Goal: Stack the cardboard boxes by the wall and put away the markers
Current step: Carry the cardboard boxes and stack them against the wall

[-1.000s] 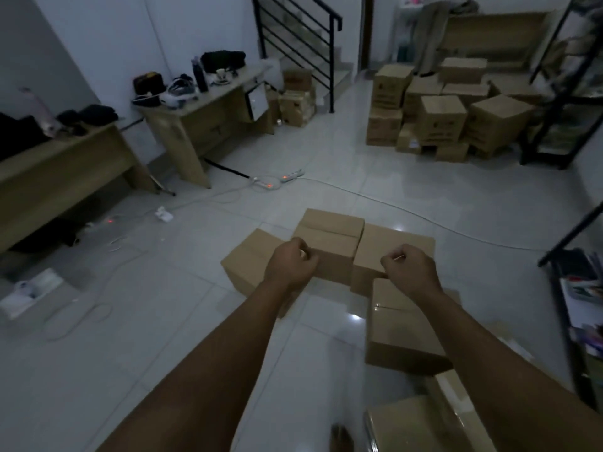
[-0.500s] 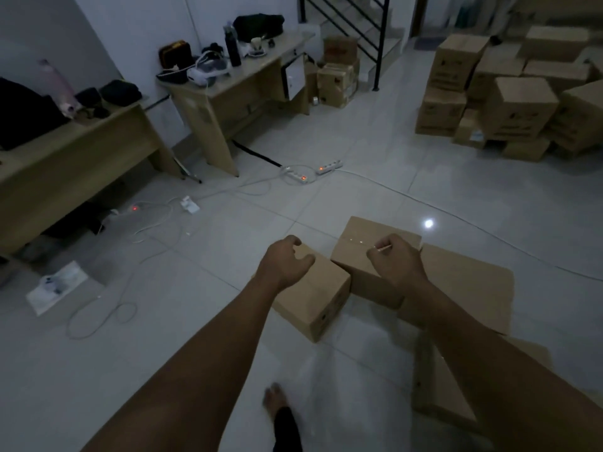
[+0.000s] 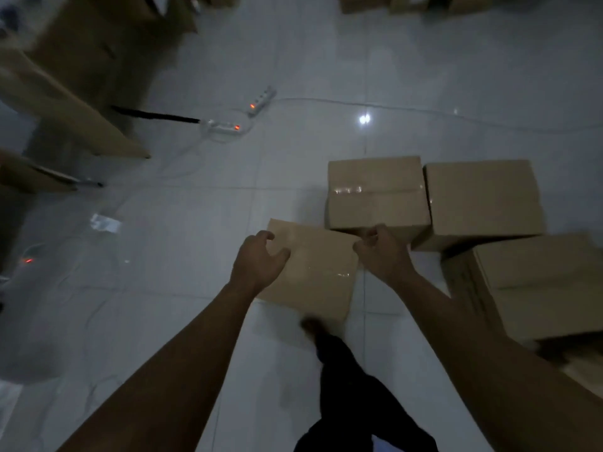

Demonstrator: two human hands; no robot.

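Nearest: my dark-trousered leg (image 3: 352, 380) is stepping onto the tiled floor (image 3: 182, 288), foot just beside the nearest box.

I am reaching both arms down to that nearest box (image 3: 313, 275), which is lying flat on the floor. My left hand (image 3: 257, 261) is curling over its left edge, fingers (image 3: 266, 237) spread and hooked, not yet clamped. My right hand (image 3: 380, 252) is arriving at its far right corner, fingers bunched loosely; contact I cannot tell.

I am judging this the box-stacking step, at the grasp. Next move calls for both hands closing on opposite sides, then a level lift toward the wall.

Right: large box (image 3: 541, 285). Beyond: two boxes touching, middle box (image 3: 375, 194) and right box (image 3: 483, 197).

Far left: desk (image 3: 65, 93) legs, power strips (image 3: 261, 99), a trailing cable. No markers in view.
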